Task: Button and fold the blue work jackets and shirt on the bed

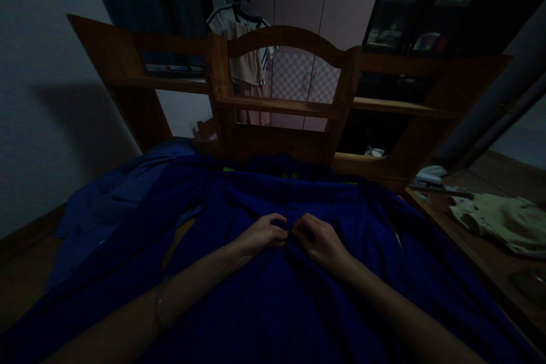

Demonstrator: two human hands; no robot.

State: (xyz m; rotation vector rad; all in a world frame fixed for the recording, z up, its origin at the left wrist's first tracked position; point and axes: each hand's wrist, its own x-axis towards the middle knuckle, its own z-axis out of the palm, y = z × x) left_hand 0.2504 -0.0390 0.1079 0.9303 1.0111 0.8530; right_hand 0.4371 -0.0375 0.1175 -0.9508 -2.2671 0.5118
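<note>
A dark blue long-sleeved garment (256, 307), perhaps a jacket or work shirt, lies spread out in front of me with its sleeves reaching to both sides. My left hand (268, 231) pinches the cloth at the garment's middle front edge, thumb and fingers together. Just beside it, my right hand (318, 239) grips the other side of that front with bent fingers. The fingertips of both hands almost meet at the centre line. Any button or fastener between them is too dark and small to make out. Bits of yellow-green show near the collar.
A wooden headboard with shelves (277, 105) stands behind the garment. Lighter blue cloth (115, 199) lies at the left by the wall. Clothes on hangers (243, 40) hang beyond. At the right, pale cloth (503, 219) lies on a lower wooden surface.
</note>
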